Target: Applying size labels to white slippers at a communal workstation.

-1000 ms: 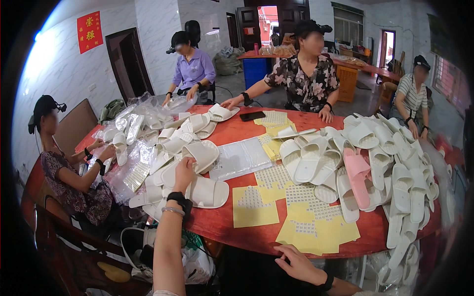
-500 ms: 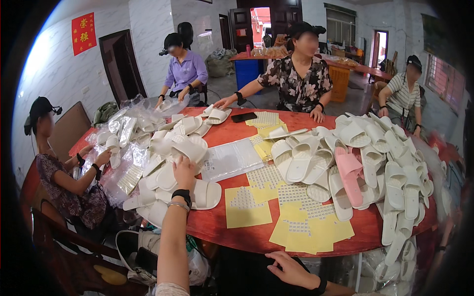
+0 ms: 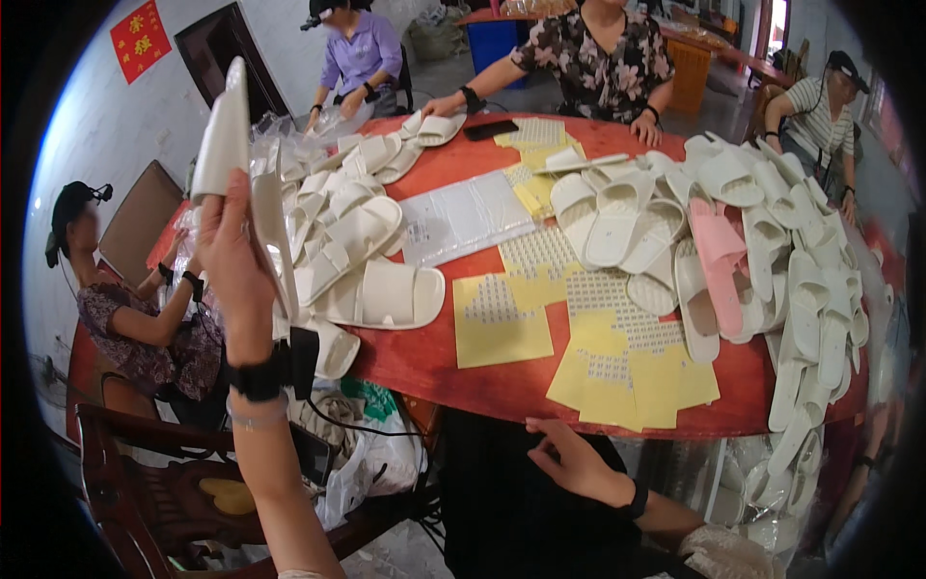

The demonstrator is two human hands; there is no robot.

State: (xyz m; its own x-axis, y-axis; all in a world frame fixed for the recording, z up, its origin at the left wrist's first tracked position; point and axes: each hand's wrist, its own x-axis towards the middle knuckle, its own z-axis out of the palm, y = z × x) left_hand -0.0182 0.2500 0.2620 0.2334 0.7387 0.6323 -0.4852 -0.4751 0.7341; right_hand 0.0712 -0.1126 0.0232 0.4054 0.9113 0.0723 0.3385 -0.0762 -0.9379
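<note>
Up at the left, my left hand (image 3: 231,256) is closed around a cream slipper (image 3: 222,145), its toe pointing upward. A second cream sole (image 3: 272,232) stands upright close beside my fingers; whether I grip it too is hard to tell. Behind it, a pile of cream slippers (image 3: 352,236) spreads over the left of the red table (image 3: 410,362). Low at the front, below the table edge, my right hand (image 3: 579,468) hangs over the dark lap area, fingers loosely apart and holding nothing. Yellow sticker sheets (image 3: 502,333) lie on the table beyond it.
A larger heap of slippers (image 3: 810,280), one pink slipper (image 3: 716,253) among them, covers the right side. A clear plastic bag (image 3: 468,217) and a black phone (image 3: 491,130) lie mid-table. Several people sit around it. A wooden chair (image 3: 125,463) stands at lower left.
My left hand has risen from the pile and moved left, lifting a slipper upright. My right hand has stayed low by the table edge. The view has tilted downward.
</note>
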